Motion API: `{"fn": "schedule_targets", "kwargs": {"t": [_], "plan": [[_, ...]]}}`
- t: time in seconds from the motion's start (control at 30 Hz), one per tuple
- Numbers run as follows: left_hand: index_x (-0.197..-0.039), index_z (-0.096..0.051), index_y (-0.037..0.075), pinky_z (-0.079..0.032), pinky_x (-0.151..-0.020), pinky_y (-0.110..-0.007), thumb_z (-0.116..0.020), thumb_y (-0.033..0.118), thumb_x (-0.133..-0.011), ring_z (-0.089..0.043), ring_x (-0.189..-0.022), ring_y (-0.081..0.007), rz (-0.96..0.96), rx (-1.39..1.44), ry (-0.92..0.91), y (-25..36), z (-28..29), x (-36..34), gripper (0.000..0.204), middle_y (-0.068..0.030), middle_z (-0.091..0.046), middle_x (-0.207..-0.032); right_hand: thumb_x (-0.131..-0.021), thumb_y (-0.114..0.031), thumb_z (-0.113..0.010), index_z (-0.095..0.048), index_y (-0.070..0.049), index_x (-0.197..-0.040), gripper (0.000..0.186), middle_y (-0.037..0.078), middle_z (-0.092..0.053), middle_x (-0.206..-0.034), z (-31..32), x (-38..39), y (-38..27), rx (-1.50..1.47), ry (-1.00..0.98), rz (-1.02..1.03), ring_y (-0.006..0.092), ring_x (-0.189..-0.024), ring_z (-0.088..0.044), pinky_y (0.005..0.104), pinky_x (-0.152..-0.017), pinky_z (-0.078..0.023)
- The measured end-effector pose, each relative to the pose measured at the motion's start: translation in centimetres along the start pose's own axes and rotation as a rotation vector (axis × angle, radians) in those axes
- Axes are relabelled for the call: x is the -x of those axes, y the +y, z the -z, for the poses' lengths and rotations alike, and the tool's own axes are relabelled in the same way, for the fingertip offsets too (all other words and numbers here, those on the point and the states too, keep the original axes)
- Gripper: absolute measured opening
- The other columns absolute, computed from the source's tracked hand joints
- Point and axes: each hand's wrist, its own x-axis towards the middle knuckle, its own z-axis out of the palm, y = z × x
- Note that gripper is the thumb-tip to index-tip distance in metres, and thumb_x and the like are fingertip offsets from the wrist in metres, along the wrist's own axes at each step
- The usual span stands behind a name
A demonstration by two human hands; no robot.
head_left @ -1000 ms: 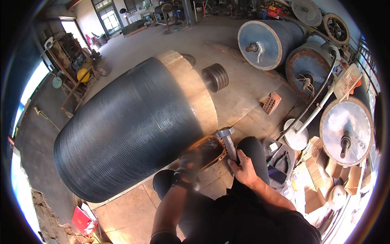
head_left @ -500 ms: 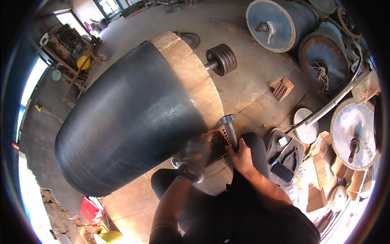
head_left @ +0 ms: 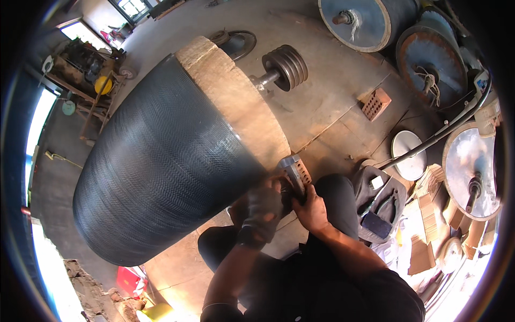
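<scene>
A big dark ribbed roller (head_left: 161, 161) lies on its side on the concrete floor, with a tan band (head_left: 236, 102) round its near end. My gloved left hand (head_left: 264, 206) is closed on the body of a hand-held power tool at the roller's lower edge. My bare right hand (head_left: 311, 206) grips the same tool just behind its grey head (head_left: 292, 167), which sits against the tan band. A brick (head_left: 303, 170) lies under the tool head.
A grooved pulley on a shaft (head_left: 288, 65) lies beyond the roller. A red brick (head_left: 375, 103) sits to the right. Several large round drums (head_left: 370, 21) stand along the right side. A tool bag (head_left: 381, 201) and a white disc (head_left: 409, 154) lie by my right knee.
The view has tilted down and closer to the roller's end. Both hands stay on the tool, which has shifted slightly along the tan band.
</scene>
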Motion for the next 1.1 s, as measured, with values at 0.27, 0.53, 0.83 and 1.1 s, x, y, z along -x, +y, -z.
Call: {"fn": "schedule_targets", "kwargs": {"t": [0.27,0.53,0.83,1.1], "plan": [[-0.109,-0.070,0.005,-0.052,-0.079,-0.039,-0.059,0.021,-0.097,-0.069,-0.107,-0.0263,-0.260,-0.553,0.082,-4.5,-7.4,-2.4,0.023,-0.0070,-0.073,-0.096,-0.088,-0.019,-0.073,-0.052,0.001,-0.119,0.043,0.030,-0.071,-0.089,-0.6,-0.2,1.0,-0.020,-0.036,-0.015,0.0492,-0.085,-0.070,0.0543,-0.073,-0.057],[-0.103,-0.071,0.002,-0.051,-0.089,-0.043,-0.058,0.017,-0.095,-0.068,-0.105,-0.0322,-0.534,-0.309,0.110,-2.4,-2.2,-1.0,0.021,-0.0132,-0.074,-0.100,-0.088,-0.017,-0.073,-0.052,0.001,-0.121,0.043,0.031,-0.070,-0.088,-0.3,0.1,0.7,-0.041,-0.029,0.024,0.0494,-0.087,-0.070,0.0538,-0.074,-0.057],[-0.090,-0.074,0.009,-0.052,-0.087,-0.041,-0.061,0.015,-0.092,-0.069,-0.095,-0.0291,-0.639,-0.504,0.062,-2.8,-2.5,-2.2,0.015,-0.0091,-0.073,-0.096,-0.089,-0.019,-0.070,-0.052,0.000,-0.120,0.040,0.032,-0.070,-0.087,-0.3,0.1,0.4,-0.071,-0.016,0.040,0.0507,-0.085,-0.069,0.0546,-0.073,-0.056],[-0.093,-0.079,0.011,-0.055,-0.085,-0.043,-0.064,0.015,-0.092,-0.070,-0.099,-0.0281,-0.824,-0.321,0.051,-5.2,-1.4,-2.6,0.015,-0.0122,-0.074,-0.099,-0.087,-0.017,-0.070,-0.052,0.000,-0.122,0.043,0.032,-0.070,-0.089,-0.6,-0.2,1.4,-0.042,-0.003,0.019,0.0503,-0.086,-0.070,0.0535,-0.074,-0.057]]}}
